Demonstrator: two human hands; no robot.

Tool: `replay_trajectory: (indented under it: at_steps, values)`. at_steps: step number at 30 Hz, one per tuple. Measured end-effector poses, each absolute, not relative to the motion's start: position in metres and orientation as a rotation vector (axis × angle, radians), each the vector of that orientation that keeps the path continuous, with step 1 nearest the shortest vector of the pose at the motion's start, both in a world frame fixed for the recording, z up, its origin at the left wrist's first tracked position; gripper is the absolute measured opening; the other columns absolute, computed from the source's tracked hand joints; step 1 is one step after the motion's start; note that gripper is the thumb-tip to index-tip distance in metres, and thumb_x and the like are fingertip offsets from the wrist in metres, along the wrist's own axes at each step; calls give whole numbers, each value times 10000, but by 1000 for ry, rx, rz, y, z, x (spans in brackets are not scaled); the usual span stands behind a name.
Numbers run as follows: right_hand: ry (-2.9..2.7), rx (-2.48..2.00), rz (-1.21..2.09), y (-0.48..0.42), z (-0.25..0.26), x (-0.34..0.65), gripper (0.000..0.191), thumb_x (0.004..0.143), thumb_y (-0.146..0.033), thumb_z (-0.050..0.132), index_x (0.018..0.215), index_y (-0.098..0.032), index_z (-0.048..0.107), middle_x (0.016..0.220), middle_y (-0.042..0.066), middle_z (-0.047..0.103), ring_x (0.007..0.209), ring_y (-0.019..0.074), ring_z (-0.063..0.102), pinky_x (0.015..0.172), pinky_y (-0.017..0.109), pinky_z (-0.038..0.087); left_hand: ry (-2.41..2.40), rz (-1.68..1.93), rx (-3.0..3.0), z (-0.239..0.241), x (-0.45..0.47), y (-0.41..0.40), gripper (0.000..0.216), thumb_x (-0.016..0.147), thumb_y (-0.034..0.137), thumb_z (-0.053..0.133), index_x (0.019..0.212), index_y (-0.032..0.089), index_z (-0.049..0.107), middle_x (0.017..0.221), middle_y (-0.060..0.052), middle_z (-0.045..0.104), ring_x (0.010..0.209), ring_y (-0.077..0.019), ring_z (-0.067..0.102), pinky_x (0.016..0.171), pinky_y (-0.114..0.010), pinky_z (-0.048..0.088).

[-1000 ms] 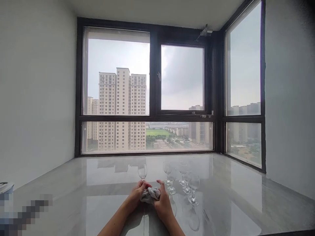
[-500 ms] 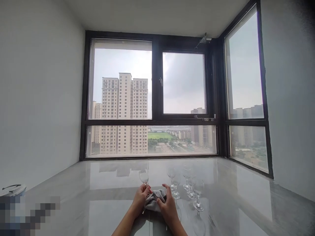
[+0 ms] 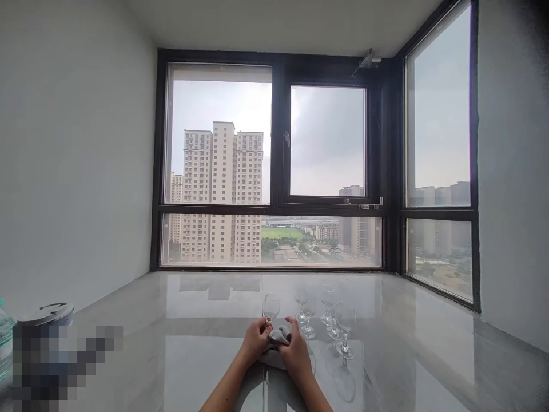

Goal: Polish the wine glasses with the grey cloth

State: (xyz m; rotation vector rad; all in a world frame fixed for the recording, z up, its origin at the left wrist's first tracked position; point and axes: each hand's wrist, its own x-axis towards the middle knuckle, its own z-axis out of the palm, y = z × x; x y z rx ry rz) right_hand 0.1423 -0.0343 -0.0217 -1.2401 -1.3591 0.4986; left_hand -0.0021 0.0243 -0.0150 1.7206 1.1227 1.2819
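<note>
A clear stemmed wine glass (image 3: 271,306) stands upright in my left hand (image 3: 256,339), whose fingers pinch it low, around the stem. Its foot is hidden behind the fingers and the cloth. My right hand (image 3: 297,350) grips a grey cloth (image 3: 274,357) bunched against the lower part of that glass, with the index finger raised. Some of the cloth hangs down between the two hands. Just right of my right hand, several more stemmed glasses stand upright on the glossy grey surface; the nearest glass (image 3: 345,337) is at the front of the group.
The glossy grey tiled surface (image 3: 206,366) reaches back to dark-framed windows (image 3: 274,209). At the left edge stand a container with a handled lid (image 3: 48,313) and a green-tinted clear bottle (image 3: 5,343), beside a pixelated patch. Walls rise on both sides.
The camera view has shifted, bringing the bottle at the left into sight. My hands and the held glass sit slightly further right in view. The cloth is bunched higher against the glass.
</note>
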Motion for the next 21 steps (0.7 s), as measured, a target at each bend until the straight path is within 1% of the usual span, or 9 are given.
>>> replay_trajectory:
  at_steps: [6, 10, 13, 17, 21]
  values:
    - [-1286, -1159, 530, -20, -32, 141, 545, 685, -301, 633, 1213, -200, 541, 650, -46, 664, 632, 233, 658, 652, 299, 482, 1146, 1294, 1777, -21, -2, 33, 327, 679, 514, 721, 615, 215, 604, 651, -33, 657, 694, -217, 578, 712, -323, 417]
    - [-1268, -1147, 557, -21, -27, 142, 528, 689, -315, 645, 1194, -197, 546, 686, -23, 703, 668, 235, 682, 667, 300, 493, 1118, 1282, 1762, -20, -3, 34, 341, 675, 526, 730, 625, 208, 618, 662, -37, 665, 716, -224, 592, 719, -328, 442]
    - [-1287, -1155, 569, -25, -21, 143, 520, 700, -307, 656, 1199, -199, 556, 727, -4, 738, 703, 238, 704, 703, 307, 505, 1086, 1282, 1735, -16, -3, 31, 371, 656, 561, 727, 622, 209, 614, 655, -34, 646, 702, -218, 573, 704, -326, 425]
    - [-1289, -1172, 568, -26, -19, 144, 507, 698, -313, 659, 1184, -207, 560, 725, -7, 738, 693, 236, 710, 695, 305, 509, 1077, 1255, 1726, -12, -4, 28, 385, 635, 581, 718, 614, 213, 605, 633, -22, 612, 677, -204, 536, 685, -318, 396]
    - [-1280, -1189, 548, -24, -20, 144, 504, 691, -331, 671, 1169, -212, 565, 746, 4, 747, 723, 246, 725, 697, 306, 513, 1097, 1251, 1758, -10, -4, 26, 373, 663, 573, 695, 616, 211, 613, 631, -20, 612, 679, -201, 533, 684, -311, 395]
